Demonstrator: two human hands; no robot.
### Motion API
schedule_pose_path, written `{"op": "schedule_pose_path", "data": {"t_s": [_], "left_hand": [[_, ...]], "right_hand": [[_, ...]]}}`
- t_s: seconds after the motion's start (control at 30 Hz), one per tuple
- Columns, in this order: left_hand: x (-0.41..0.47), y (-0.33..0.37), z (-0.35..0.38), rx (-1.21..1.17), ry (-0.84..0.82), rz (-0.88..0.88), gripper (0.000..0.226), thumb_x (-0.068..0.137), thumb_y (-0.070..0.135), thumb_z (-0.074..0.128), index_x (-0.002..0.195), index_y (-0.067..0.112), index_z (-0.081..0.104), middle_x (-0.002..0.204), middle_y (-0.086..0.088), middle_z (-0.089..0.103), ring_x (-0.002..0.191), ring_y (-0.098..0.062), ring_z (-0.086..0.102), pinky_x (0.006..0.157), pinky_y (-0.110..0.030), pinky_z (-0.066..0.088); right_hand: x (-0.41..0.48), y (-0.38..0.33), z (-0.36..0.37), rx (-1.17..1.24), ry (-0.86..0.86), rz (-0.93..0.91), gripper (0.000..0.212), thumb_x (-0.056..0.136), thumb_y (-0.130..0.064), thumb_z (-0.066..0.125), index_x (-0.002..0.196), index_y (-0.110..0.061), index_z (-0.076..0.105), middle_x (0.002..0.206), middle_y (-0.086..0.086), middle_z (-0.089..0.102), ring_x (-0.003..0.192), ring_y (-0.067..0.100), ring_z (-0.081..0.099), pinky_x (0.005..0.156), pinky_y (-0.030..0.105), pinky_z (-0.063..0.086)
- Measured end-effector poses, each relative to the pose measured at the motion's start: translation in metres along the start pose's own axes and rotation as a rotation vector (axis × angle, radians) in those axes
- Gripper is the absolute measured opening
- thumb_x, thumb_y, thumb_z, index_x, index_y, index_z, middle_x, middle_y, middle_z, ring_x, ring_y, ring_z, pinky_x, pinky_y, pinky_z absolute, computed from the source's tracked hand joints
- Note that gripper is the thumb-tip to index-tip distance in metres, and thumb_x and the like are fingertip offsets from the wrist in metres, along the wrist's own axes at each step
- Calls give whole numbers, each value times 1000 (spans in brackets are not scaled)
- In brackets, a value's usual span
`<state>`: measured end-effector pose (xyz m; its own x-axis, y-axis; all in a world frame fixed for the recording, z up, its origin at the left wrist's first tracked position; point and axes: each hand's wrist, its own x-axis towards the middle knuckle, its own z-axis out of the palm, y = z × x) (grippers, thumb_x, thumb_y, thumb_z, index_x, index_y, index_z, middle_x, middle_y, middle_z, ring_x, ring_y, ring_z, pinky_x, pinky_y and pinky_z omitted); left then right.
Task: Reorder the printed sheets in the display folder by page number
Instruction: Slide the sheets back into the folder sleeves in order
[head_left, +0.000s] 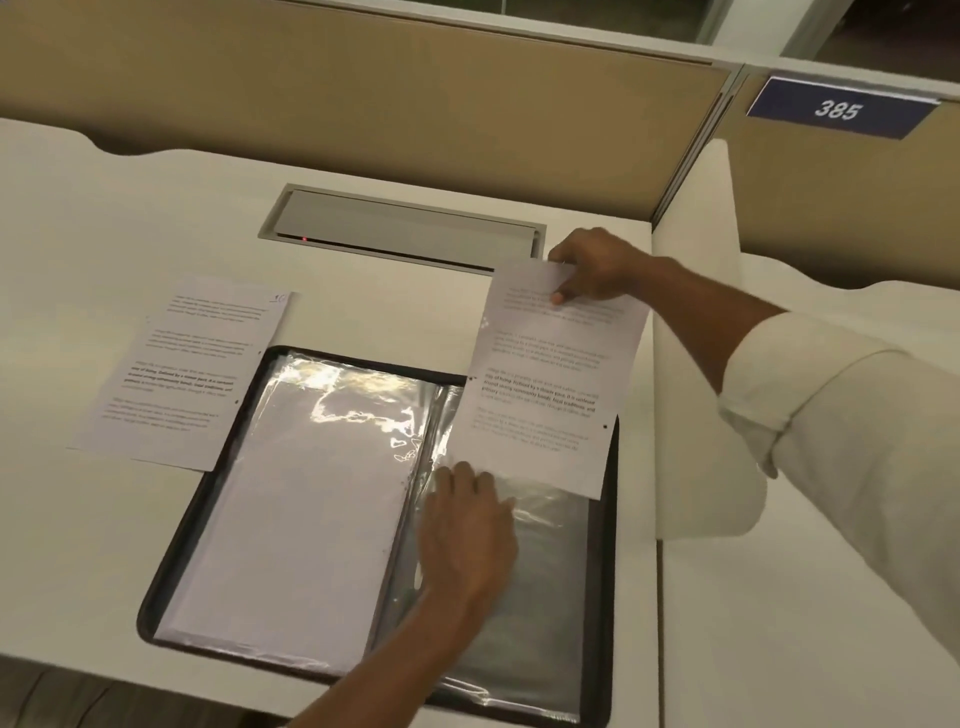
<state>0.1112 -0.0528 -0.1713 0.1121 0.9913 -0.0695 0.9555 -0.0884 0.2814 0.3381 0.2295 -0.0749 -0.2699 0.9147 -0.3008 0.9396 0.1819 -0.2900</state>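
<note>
One white desk (156, 218), bearing the whole job. One display folder (602, 597), black-rimmed, lying open against the desk's near edge, about midway along it. The left-hand sleeves (301, 493) form a thick, glossy stack with white paper inside, and the right-hand sleeve (540, 597) looks clear and unfilled below the hands. One held sheet (545, 384), printed, slanting over the folder's far right corner toward the desk's right edge, with its lower end over the right-hand sleeve. Whether that end sits inside the plastic or on top of it cannot be told. One loose sheet (176, 374), printed, flat on the desk toward its left edge, touching the folder's far left corner, with a handwritten mark in its upper corner too small to read. One right hand (592, 265), thumb and fingers pinching the held sheet's top edge. One left hand (467, 525), fingers straight and pressed flat on the right-hand sleeve just below the held sheet. Judged progress is partial: two sheets are outside the sleeves, the order of those filed is unreadable, and most of the sorting probably remains.
</note>
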Motion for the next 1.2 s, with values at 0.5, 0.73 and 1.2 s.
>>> {"op": "schedule_pose_path", "data": {"t_s": [0.5,0.73,1.2], "left_hand": [[52,88,36,54,-356,-92,111,97,80,36,166,2,-4,171,-28,-18,158,-46,-19,127,-67,-2],[57,99,32,69,-347,-81,84,102,52,46,165,6,17,174,-24,-3,158,-50,-12,123,-73,2],[61,80,-1,-365,-119,-359,41,97,67,54,79,31,48,83,12,58,77,-6,55,67,-22,42]], "right_hand": [[21,63,-72,85,64,8,30,82,-26,90,106,-13,77,97,8,77,92,30,73,81,46,60],[31,85,-68,59,-33,39,27,81,-31,90,100,-16,78,96,8,78,90,30,74,80,47,60],[44,110,-110,13,-128,97,18,85,-35,87,99,-29,78,87,-8,78,81,18,73,69,30,51]]}}
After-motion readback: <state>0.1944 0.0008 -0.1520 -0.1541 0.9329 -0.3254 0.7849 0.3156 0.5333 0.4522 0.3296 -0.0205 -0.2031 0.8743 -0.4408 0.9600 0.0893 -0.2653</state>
